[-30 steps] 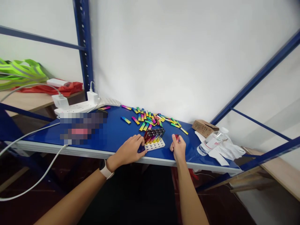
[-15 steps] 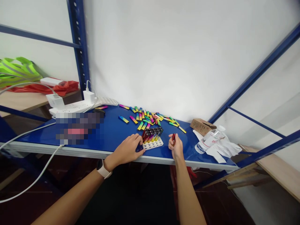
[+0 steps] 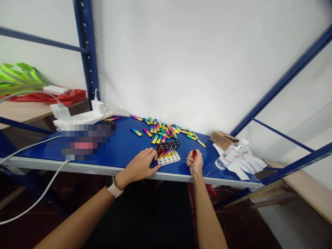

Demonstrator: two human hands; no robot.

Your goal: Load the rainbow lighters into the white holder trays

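Observation:
My left hand [image 3: 138,166] rests at the front edge of the blue steel shelf [image 3: 124,147], with its fingers curled over a small dark blue piece [image 3: 154,164]. That hand touches the left end of a white perforated rack [image 3: 169,159], which holds several upright dark-topped sticks [image 3: 167,149]. My right hand [image 3: 195,164] is closed around a red stick [image 3: 194,154], and only its top shows. A loose heap of rainbow-gradient metallic sticks [image 3: 163,130] lies farther back on the shelf.
A white power strip [image 3: 77,118] with plugged-in chargers and white cables sits at the left, near a pixelated patch [image 3: 85,143]. A cardboard box [image 3: 223,140], plastic water bottle [image 3: 231,155] and white papers [image 3: 245,166] lie at the right. Blue uprights frame the shelf.
The view has drifted slightly left and down. My right hand has closed further around the red stick, hiding more of it. My left hand stays at the rack.

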